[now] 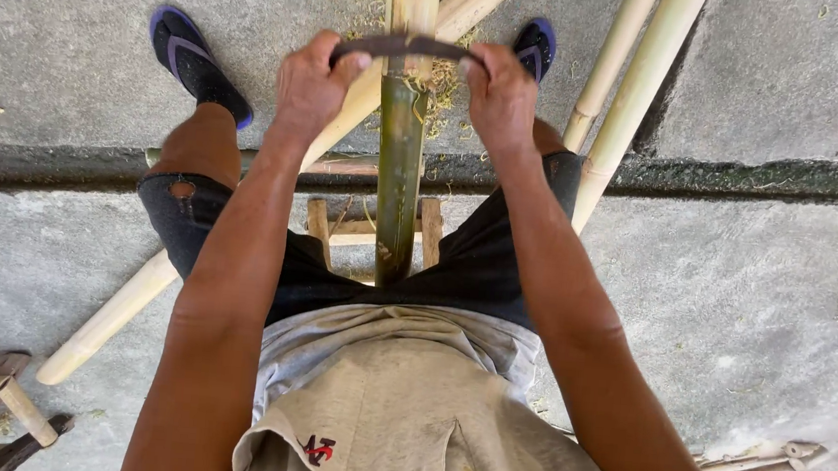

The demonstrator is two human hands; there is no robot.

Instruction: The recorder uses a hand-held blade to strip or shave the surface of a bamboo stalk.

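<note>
Both fists, left hand (311,83) and right hand (500,92), clenched the blade (404,45) ends; level, even pulling along the bamboo (400,164) suited best.

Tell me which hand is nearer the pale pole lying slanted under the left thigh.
Left. The left hand grips the curved blade just above where that pale pole passes; the right hand holds the blade's other end, beyond the upright green bamboo.

Grey concrete floor (753,292), dark mossy seam (743,176), daylight
</note>
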